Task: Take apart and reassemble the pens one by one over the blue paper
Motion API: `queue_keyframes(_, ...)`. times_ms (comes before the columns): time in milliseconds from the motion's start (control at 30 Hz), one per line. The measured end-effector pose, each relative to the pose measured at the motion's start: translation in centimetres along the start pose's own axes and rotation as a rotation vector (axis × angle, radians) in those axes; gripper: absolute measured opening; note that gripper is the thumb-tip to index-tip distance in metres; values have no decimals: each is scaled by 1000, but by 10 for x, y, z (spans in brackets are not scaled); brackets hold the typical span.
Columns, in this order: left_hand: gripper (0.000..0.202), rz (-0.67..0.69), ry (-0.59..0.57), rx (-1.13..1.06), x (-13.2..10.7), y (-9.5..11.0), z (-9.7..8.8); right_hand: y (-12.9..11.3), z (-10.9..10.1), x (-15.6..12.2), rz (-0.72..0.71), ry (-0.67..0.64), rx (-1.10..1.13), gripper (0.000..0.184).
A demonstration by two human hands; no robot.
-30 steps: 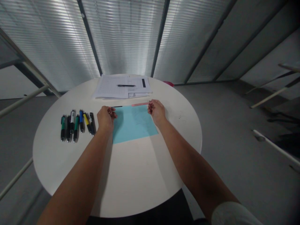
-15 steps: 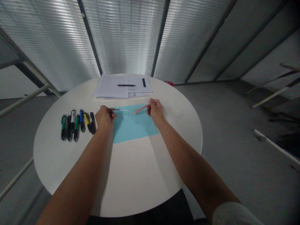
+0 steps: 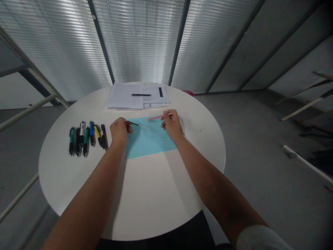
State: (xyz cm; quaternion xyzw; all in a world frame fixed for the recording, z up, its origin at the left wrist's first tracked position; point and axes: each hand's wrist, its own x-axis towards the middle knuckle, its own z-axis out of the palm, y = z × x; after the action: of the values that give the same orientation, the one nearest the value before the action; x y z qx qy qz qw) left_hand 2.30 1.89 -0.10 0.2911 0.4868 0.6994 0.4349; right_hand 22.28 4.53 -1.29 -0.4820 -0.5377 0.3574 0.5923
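My left hand point(image 3: 119, 132) is closed in a pinch on a thin stick like a pen refill point(image 3: 139, 125), dark near the fingers and pale towards its free end, which points right. My right hand point(image 3: 172, 125) has its fingers closed around a slim pink pen barrel point(image 3: 154, 118), its free end towards the left. The two pieces are apart, over a light blue sheet point(image 3: 145, 146) on the white round table point(image 3: 151, 194). Whether the barrel is hollow is too small to make out.
Left of my left hand lie several pens, among them a green and black pen point(image 3: 71, 141), a blue pen point(image 3: 92, 133) and a yellow pen point(image 3: 98, 136). Stacked papers point(image 3: 125, 99) with a black pen point(image 3: 141, 94) on top rest at the table's far edge.
The refill's free end has dipped and moved right. The pink barrel has swung closer to level, its free end rising slightly. Both hands keep their grips.
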Motion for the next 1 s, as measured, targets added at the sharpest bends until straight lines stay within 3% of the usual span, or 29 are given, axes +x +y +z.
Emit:
queue_keyframes(167,18,52,-46,76,2,-7,-1,7,-1,-1,-116,-95,-341,7)
queue_keyframes(300,19,54,-79,118,0,-6,-2,10,-1,-2,-250,-180,-579,15)
queue_keyframes(433,23,49,-118,152,-2,-4,-2,7,-1,-3,-277,-237,-709,18)
queue_keyframes(667,30,135,-199,298,-7,-3,-1,-10,-3,-11,-291,-339,-551,11)
queue_keyframes(800,29,170,-244,348,-8,-3,-1,-14,-1,-14,-267,-415,-613,11)
queue_keyframes(1000,24,101,-134,220,-5,-4,-1,-3,1,-9,-209,-398,-502,14)
